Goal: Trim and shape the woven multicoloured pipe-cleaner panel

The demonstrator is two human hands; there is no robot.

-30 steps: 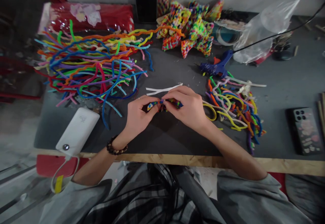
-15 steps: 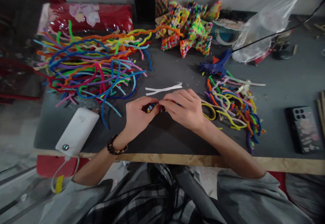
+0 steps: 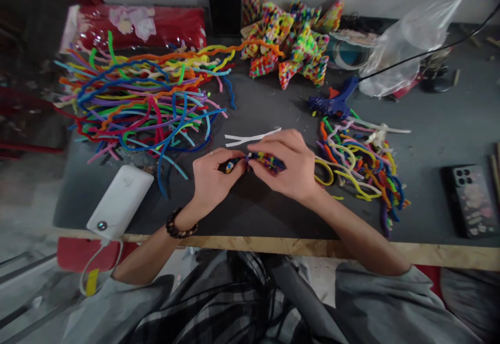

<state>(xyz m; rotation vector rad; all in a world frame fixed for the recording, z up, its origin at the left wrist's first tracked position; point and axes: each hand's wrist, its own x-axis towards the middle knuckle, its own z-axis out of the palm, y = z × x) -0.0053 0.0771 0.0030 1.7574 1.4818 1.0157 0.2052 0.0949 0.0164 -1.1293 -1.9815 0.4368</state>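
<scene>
Between my hands is a small multicoloured piece of pipe-cleaner work (image 3: 269,161), dark blue, yellow and red, partly covered by my fingers. My left hand (image 3: 214,172) is closed on its left end, thumb and fingertips pinching it. My right hand (image 3: 291,164) grips the other side, its fingers curled over and its thumb below. The two hands almost touch at the fingertips. Just beyond them two white strips (image 3: 246,139) lie crossed on the dark table (image 3: 250,208). A loose heap of cut pipe cleaners (image 3: 363,162) lies right of my right hand.
A big pile of long pipe cleaners (image 3: 144,99) covers the left side. Multicoloured stuffed-looking shapes (image 3: 304,47) stand at the back. A blue glue gun (image 3: 332,102), its cord, a plastic bag (image 3: 406,42), a phone (image 3: 472,198) and a white power bank (image 3: 121,201) lie around.
My right hand has lifted its fingers and turned slightly, so more of the multicoloured piece shows beneath them. My left hand keeps its pinch. The whole view has shifted slightly.
</scene>
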